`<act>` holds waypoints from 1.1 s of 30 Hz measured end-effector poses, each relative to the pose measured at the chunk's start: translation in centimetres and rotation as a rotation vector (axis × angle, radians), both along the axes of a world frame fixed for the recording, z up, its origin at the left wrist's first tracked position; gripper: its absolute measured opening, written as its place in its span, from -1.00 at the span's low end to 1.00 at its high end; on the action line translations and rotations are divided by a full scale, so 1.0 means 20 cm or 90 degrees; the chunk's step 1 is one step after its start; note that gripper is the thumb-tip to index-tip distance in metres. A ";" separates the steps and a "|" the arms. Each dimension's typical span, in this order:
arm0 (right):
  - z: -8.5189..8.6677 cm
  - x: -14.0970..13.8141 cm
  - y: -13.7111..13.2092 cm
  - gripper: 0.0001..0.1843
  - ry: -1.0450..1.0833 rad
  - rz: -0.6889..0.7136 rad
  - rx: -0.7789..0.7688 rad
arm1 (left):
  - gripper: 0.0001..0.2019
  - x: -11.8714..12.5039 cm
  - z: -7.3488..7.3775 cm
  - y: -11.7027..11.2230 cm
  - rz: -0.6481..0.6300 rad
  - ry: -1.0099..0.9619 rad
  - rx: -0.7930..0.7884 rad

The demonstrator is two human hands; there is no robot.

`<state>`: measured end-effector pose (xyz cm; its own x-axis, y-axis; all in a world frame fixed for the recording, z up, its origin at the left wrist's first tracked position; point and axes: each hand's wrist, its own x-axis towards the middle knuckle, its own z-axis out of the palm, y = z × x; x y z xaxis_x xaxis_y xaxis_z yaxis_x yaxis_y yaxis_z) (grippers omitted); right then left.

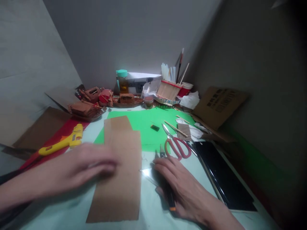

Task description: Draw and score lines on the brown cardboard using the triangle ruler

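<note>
A long piece of brown cardboard (122, 191) with a stepped top edge lies on the pale table. Over its left side is my left hand (96, 163), its fingers smeared by motion; whether they grip anything does not show. Right of the cardboard, my right hand (175, 182) is closed round a craft knife (170, 199) with a black handle and an orange end. Its blade points left, the tip close to the cardboard's right edge. Red-handled scissors (177, 148) lie just beyond my right hand.
A yellow glue gun (62, 142) lies at left. Brown model boats (86, 108) stand along the back, near a teal-lidded bottle (123, 81) and a stick holder (168, 91). A green sheet (153, 140) lies under the cardboard's far end. A black glossy object (225, 175) lies at right.
</note>
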<state>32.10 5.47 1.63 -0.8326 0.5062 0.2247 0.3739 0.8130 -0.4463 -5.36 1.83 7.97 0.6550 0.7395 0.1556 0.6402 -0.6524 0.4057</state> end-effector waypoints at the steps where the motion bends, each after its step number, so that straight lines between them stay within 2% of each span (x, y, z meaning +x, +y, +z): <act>1: 0.00 0.00 0.00 -0.57 -0.001 -0.001 -0.004 | -0.77 0.01 0.00 0.12 0.005 -0.001 0.011; 3: 0.00 0.00 0.00 -0.58 -0.002 0.001 -0.010 | -0.75 0.06 -0.01 0.37 -0.005 0.025 0.044; 5: 0.00 -0.01 0.00 -0.59 -0.003 0.002 -0.015 | -0.81 0.11 -0.03 0.59 -0.036 0.079 0.052; 7: 0.00 -0.02 0.00 -0.62 -0.004 0.001 -0.018 | -0.77 0.17 -0.04 0.73 -0.075 0.139 0.031; 9: 0.00 -0.02 0.01 -0.65 -0.006 0.001 -0.018 | -0.71 0.22 -0.04 0.79 -0.110 0.186 0.007; 12: 0.00 -0.03 0.01 -0.66 -0.012 0.008 -0.018 | -0.70 0.26 -0.01 0.81 -0.146 0.232 -0.018; 18: 0.00 -0.02 -0.02 -0.60 -0.016 0.020 -0.018 | -0.88 0.28 0.05 0.83 -0.173 0.295 -0.055; 24: 0.02 -0.03 -0.01 -0.61 0.002 0.001 -0.008 | -0.82 0.26 0.07 0.89 -0.162 0.330 -0.103; 29: 0.03 0.00 0.00 -0.59 0.071 -0.029 0.030 | -0.71 0.21 0.21 0.87 -0.080 0.277 -0.242; 33: 0.05 0.03 -0.01 -0.55 0.140 -0.061 0.079 | -0.57 0.08 0.34 0.80 0.000 0.197 -0.352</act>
